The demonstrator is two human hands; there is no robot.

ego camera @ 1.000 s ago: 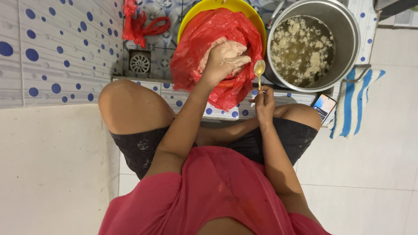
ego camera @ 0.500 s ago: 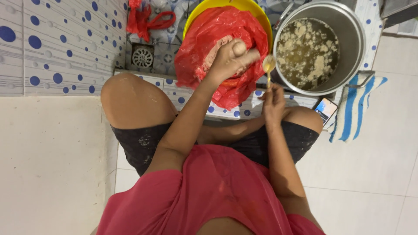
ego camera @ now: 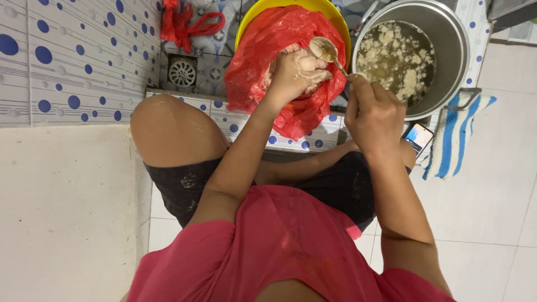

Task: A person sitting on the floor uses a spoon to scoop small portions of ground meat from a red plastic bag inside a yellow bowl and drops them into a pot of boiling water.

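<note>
The left hand (ego camera: pixel 293 72) is cupped with its fingers curled together around a pale lump of meat paste (ego camera: pixel 306 62), squeezing it so a rounded knob bulges out between thumb and forefinger. The right hand (ego camera: pixel 372 114) pinches the thin handle of a metal spoon (ego camera: pixel 330 55) between thumb and closed fingertips, the rest of the fingers folded into the palm.

The spoon's bowl touches the top of the bulging knob, right at the left hand's thumb side. Its long axis runs on a diagonal, handle end low and right at the right hand, bowl end pointing up and left toward the yellow basin (ego camera: pixel 330 14). The bowl faces up toward the camera.

To do this scoop well, I judge the squeeze should stay even so the knob comes out round, and the spoon's edge should slide under the knob close against the thumb and forefinger, cutting it off cleanly in 1 stroke with the handle kept low.

The left hand sits over the red plastic bag (ego camera: pixel 263 61) lining the basin, which holds more paste. Just to the right stands a steel pot (ego camera: pixel 447 50) of cloudy liquid with pale pieces floating. A phone (ego camera: pixel 418 138) and a blue-striped cloth (ego camera: pixel 453 140) lie near the pot on the tiled floor (ego camera: pixel 503 196); a floor drain (ego camera: pixel 182 72) is on the left.
</note>
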